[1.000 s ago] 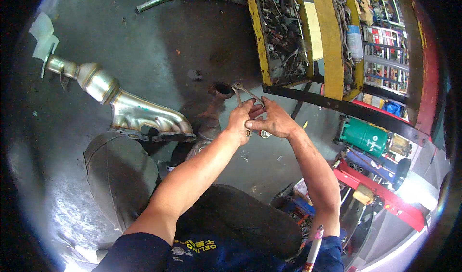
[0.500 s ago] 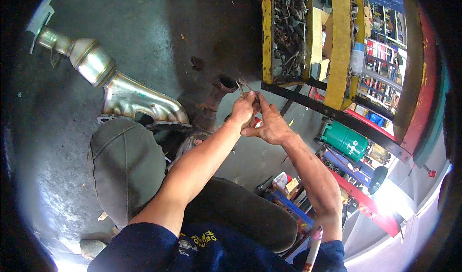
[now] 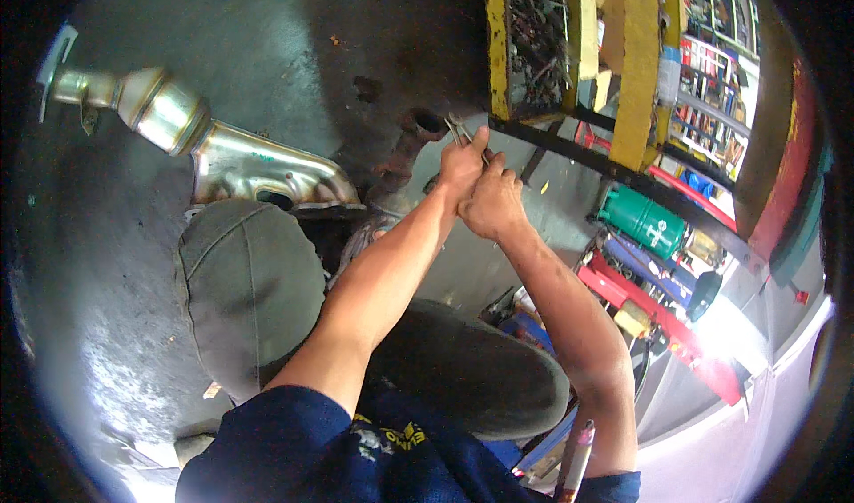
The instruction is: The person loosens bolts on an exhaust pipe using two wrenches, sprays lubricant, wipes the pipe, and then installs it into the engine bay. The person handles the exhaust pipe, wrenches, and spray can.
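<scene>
My left hand [image 3: 463, 169] is closed round a slim silver metal hand tool [image 3: 455, 129], whose two narrow prongs stick out past the fingers. Its exact kind is too small to tell. Close against it, my right hand [image 3: 495, 202] has its fingers curled over the tool's near end, partly hidden by the left hand. Just left of the prongs is the open end of a rusty exhaust pipe [image 3: 414, 143], lying on the floor. A shiny exhaust manifold with a catalytic converter [image 3: 258, 167] lies farther left, beyond my knee.
A yellow-framed rack [image 3: 498, 49] holding a tray of loose metal parts [image 3: 537, 40] stands at the upper right. A green gas cylinder [image 3: 642, 220] and a red metal beam [image 3: 667, 343] lie right of my right arm. My bent knee [image 3: 253, 298] is at the left.
My right hand has gone from spread fingers to curled ones, against the left hand. Both hands and the tool sit slightly farther up and right in the picture. The whole view has shifted a little.
</scene>
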`<state>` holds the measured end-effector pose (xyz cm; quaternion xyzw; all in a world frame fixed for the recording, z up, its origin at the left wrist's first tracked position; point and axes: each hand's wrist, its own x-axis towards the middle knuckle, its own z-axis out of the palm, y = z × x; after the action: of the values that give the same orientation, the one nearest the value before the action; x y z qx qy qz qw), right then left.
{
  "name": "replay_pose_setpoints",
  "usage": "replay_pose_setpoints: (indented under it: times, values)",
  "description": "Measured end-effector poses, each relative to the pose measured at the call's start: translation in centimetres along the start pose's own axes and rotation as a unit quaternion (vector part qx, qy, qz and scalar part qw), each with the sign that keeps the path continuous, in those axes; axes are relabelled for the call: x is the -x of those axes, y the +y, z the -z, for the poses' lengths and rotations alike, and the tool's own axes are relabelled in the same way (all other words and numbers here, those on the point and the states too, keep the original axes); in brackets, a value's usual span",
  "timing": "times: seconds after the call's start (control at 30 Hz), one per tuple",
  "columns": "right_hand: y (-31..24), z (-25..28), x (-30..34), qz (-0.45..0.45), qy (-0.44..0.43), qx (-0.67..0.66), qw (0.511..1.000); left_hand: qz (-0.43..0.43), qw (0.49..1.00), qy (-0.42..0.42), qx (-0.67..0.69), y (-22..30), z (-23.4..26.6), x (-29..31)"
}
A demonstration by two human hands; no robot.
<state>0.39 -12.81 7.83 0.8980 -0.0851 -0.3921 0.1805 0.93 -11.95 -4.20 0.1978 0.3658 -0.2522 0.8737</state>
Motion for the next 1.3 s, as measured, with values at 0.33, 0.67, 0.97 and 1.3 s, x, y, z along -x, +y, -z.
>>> replay_pose_setpoints:
  times: [0.33,0.67,0.97,1.3]
  values:
    - [-3.5,-1.0,-0.1,-0.121,0.102,0.061,0.985,0.022,0.990,-0.098,-0.101,1.9,1.8,-0.6]
    - [-1.3,-1.4,-1.1,-0.076,0.121,0.025,0.989,0.054,0.996,-0.055,-0.047,0.7,1.1,-1.0]
    - [-1.8,-0.8,-0.7,-0.059,0.098,0.048,0.992,0.006,0.994,0.002,-0.112,0.1,1.1,-1.7]
    - [-4.1,0.1,0.2,-0.139,0.036,0.001,0.990,0.065,0.994,-0.082,-0.043,0.8,2.6,-1.0]
